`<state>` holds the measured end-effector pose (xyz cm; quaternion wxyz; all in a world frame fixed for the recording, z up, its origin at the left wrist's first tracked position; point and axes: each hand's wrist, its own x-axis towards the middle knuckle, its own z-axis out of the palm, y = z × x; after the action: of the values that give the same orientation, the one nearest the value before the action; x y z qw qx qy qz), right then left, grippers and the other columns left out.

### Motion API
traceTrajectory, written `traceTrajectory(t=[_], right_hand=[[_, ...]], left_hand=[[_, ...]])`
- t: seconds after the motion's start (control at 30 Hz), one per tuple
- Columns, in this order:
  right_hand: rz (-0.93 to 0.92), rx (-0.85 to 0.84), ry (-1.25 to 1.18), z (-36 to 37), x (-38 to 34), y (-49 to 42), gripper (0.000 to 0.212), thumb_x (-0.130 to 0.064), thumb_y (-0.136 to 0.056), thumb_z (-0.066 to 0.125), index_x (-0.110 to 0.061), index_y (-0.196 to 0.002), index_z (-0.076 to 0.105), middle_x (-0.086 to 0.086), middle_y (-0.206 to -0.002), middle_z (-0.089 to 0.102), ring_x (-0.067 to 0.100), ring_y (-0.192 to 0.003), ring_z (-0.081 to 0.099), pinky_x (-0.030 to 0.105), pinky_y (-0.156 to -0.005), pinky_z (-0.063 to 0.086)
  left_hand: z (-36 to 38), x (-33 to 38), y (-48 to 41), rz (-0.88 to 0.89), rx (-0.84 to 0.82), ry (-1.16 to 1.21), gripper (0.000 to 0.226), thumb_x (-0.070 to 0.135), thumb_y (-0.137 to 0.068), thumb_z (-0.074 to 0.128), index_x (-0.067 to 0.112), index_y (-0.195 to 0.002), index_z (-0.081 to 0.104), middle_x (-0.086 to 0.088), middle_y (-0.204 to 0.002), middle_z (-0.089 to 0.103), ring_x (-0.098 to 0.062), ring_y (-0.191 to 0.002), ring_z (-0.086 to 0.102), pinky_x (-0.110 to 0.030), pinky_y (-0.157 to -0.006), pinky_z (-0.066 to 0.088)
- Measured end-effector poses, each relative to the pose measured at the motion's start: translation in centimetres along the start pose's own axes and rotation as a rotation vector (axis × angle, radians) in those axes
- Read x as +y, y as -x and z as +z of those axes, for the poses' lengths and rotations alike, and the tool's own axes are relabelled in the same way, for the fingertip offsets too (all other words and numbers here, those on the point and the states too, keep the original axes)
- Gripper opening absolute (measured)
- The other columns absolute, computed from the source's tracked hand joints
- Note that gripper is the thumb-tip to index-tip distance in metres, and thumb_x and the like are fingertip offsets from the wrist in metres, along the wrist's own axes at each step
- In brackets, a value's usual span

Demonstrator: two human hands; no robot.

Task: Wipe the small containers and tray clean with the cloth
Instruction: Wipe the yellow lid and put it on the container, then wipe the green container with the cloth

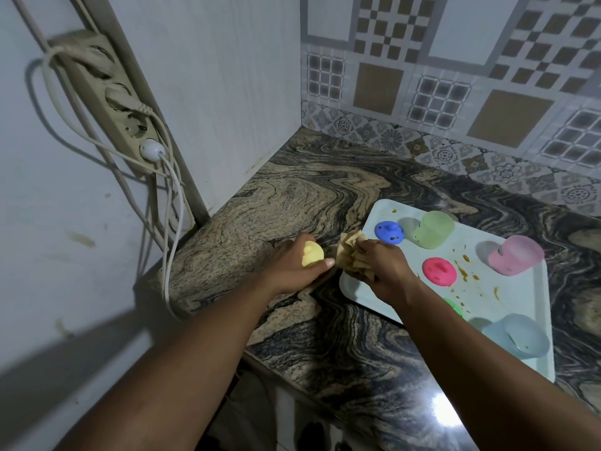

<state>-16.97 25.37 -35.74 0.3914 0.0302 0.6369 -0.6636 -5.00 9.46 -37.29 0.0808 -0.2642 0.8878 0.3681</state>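
Holds small yellow piece [313, 258] in left hand [291, 270], fingers curled round it, above surface [292, 196] just beside tray [520, 297] left corner. Grips bunched cloth [349, 253] in right hand [385, 271]. Risks: may lose slippery piece over near edge of surface; may smear brown spills [463, 271] wider with soiled cloth.

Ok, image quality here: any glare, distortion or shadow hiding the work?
Head view: bright glare patch on the countertop near the bottom edge; wide-angle bending curves the power strip and wall edges; heavy shadow lower left; left hand with the yellow lid and right hand with the cloth are slightly soft but readable.
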Motion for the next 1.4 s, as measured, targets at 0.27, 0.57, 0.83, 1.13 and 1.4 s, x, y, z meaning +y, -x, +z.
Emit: traceTrajectory(t=[0.27,0.57,0.83,1.13,1.4], right_hand=[[0.076,0.060,-0.430,-5.1,-5.6,1.2,0.032,-0.033,-0.103,0.045,-0.009,-0.103,0.067,0.011,-0.091,0.076,0.028,-0.086,0.072,0.042,-0.084,0.057],[-0.074,0.098,-0.481,-15.0,-9.8,1.9,0.017,-0.023,-0.096,0.058,-0.012,-0.106,0.066,0.010,-0.116,0.068,0.027,-0.100,0.068,0.041,-0.085,0.060],[-0.129,0.236,-0.338,-19.1,-11.7,0.1,0.028,-0.013,-0.099,0.043,-0.008,-0.088,0.068,0.015,-0.087,0.071,0.027,-0.074,0.069,0.040,-0.073,0.056],[-0.665,0.424,0.607,-17.1,-9.4,-2.0,0.032,-0.034,-0.094,0.042,-0.020,-0.116,0.060,0.006,-0.108,0.068,0.030,-0.099,0.062,0.037,-0.079,0.047],[-0.378,0.054,0.105,-13.2,-9.0,-2.2,0.054,-0.057,-0.104,0.028,-0.022,-0.114,0.067,0.007,-0.117,0.072,0.020,-0.100,0.069,0.042,-0.089,0.054]], left_hand=[[-2.3,4.1,-1.8,0.250,0.400,-0.188,0.061,0.055,-0.096,0.050,0.031,-0.149,0.030,-0.001,-0.151,0.034,-0.027,-0.135,0.038,-0.047,-0.103,0.044],[3.4,15.6,-7.6,0.584,0.147,-0.342,0.041,0.032,-0.097,0.055,0.023,-0.138,0.055,0.003,-0.143,0.048,-0.028,-0.126,0.048,-0.046,-0.099,0.047],[8.1,20.5,-11.7,0.544,0.026,-0.630,0.041,0.038,-0.100,0.051,0.023,-0.138,0.057,-0.005,-0.138,0.060,-0.031,-0.125,0.052,-0.041,-0.101,0.036],[7.9,20.6,-12.2,0.277,0.154,0.032,0.021,0.036,-0.099,0.055,0.025,-0.085,0.066,0.004,-0.076,0.067,-0.021,-0.072,0.061,-0.036,-0.069,0.053],[4.0,22.2,-9.0,0.312,0.120,0.430,0.017,0.019,-0.101,0.056,0.021,-0.089,0.069,-0.006,-0.092,0.071,-0.022,-0.088,0.064,-0.036,-0.081,0.051]])
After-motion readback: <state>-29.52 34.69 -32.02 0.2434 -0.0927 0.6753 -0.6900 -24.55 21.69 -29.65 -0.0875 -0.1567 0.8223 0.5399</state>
